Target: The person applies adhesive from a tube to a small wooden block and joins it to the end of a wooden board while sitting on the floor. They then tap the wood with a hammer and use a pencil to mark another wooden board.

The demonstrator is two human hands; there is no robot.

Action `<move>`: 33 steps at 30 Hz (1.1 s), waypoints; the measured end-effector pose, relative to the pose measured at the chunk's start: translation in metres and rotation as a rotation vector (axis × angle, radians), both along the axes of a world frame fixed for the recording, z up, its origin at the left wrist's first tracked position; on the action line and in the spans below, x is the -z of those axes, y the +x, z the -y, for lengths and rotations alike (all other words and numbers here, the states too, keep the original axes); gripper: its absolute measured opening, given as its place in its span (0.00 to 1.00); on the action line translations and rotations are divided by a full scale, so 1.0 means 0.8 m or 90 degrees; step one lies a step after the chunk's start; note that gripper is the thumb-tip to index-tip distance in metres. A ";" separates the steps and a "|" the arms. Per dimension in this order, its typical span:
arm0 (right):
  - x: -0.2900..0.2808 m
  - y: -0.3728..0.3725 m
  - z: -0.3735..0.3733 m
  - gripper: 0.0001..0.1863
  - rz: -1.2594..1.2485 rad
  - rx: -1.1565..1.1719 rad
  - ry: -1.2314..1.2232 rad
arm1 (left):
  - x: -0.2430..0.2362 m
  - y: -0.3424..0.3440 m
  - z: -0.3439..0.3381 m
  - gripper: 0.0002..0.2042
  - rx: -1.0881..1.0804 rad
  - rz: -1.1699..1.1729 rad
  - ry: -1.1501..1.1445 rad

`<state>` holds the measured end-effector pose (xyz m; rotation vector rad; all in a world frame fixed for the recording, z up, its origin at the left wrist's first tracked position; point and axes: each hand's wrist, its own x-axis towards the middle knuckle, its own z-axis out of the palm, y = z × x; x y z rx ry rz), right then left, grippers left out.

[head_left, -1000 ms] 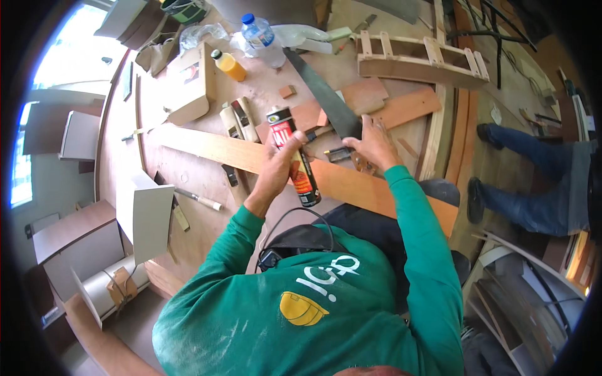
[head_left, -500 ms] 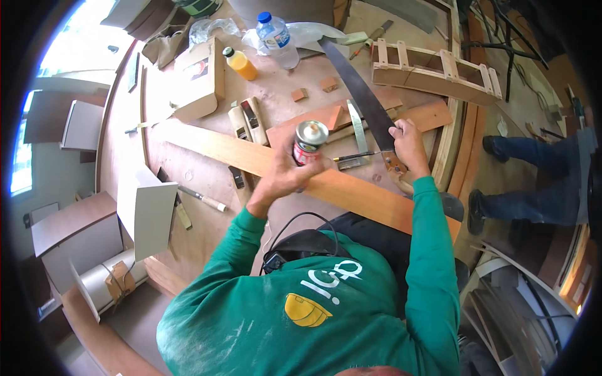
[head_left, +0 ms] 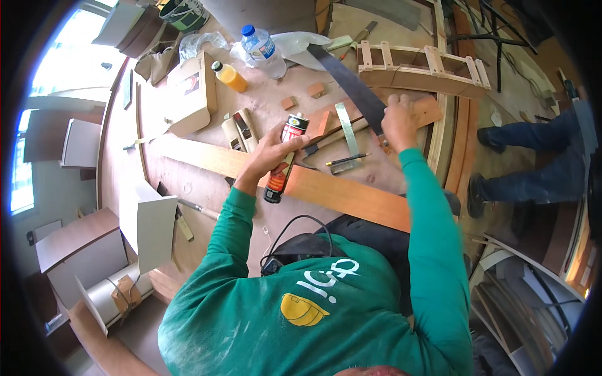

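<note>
Left hand [head_left: 266, 154]: wrapped around tube [head_left: 286, 158], above plank [head_left: 351, 195] | Right hand [head_left: 400, 123]: curled at saw [head_left: 348, 80], grip hidden, cannot tell | Between: pencil [head_left: 347, 160], metal strip [head_left: 346, 129] | Beyond: bottle [head_left: 264, 51], frame [head_left: 401, 77]

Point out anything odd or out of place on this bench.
Drinks look out of place: the bottle of orange drink and water bottle sit on the workbench near hand planes and small wood blocks. No spill is visible.

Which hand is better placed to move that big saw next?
Probably the right hand: it's at the near end of the saw, while the left hand is farther off and holding the black-and-red tube.
</note>
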<state>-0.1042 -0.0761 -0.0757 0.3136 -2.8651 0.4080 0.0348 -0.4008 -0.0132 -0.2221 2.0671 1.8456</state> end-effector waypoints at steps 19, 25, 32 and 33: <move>0.050 0.097 0.128 0.06 0.099 -0.401 0.125 | -0.005 0.076 0.091 0.32 -0.166 -0.070 0.820; 0.072 0.089 0.130 0.06 0.092 -0.427 0.175 | -0.007 0.062 0.083 0.33 -0.127 -0.039 0.811; 0.083 0.069 0.106 0.06 0.104 -0.408 0.124 | 0.025 0.059 0.025 0.34 -0.088 0.017 0.881; 0.074 0.074 0.108 0.06 0.077 -0.414 0.111 | 0.021 0.060 0.024 0.34 -0.098 0.016 0.877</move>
